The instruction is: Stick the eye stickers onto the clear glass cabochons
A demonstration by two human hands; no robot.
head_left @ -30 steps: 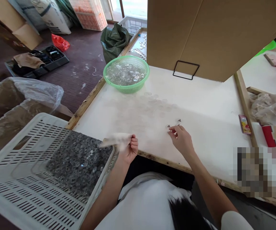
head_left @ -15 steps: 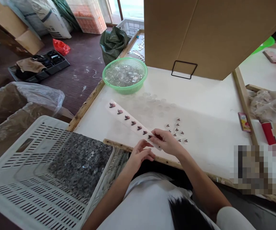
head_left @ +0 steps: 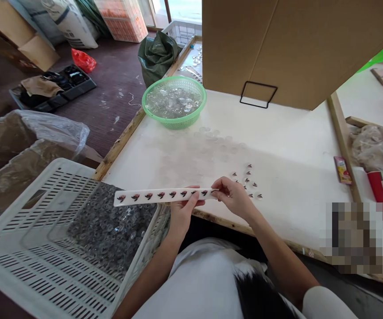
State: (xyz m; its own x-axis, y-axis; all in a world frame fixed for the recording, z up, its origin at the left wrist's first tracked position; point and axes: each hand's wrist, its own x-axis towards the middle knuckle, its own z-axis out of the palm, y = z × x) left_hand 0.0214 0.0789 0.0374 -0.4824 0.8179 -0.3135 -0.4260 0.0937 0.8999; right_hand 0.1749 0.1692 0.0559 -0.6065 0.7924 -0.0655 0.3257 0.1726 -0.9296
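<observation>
A white strip of stickers (head_left: 154, 196), printed with a row of small dark and pinkish figures, lies nearly level across both hands above the table's front edge. My left hand (head_left: 183, 212) is closed on it, thumb on top and fingers beneath. At the strip's right end, my right hand (head_left: 233, 197) pinches the tip between thumb and fingers. Just beyond the right hand, several small clear discs with the same figure (head_left: 247, 180) lie on the white table (head_left: 297, 177). Plain clear discs (head_left: 224, 141) are spread farther back, faint against the white.
A green basket (head_left: 174, 122) of clear discs stands at the table's back left. Left of me, a white plastic crate (head_left: 55, 261) holds many clear pieces. A large cardboard box (head_left: 261, 48) with a black wire frame (head_left: 257, 102) at its base blocks the back. Wooden edging (head_left: 120, 144) borders the table.
The sticker strip has swung from a slant to nearly level, its far end coming down toward me. My left hand has taken hold of it; the right still pinches its end.
</observation>
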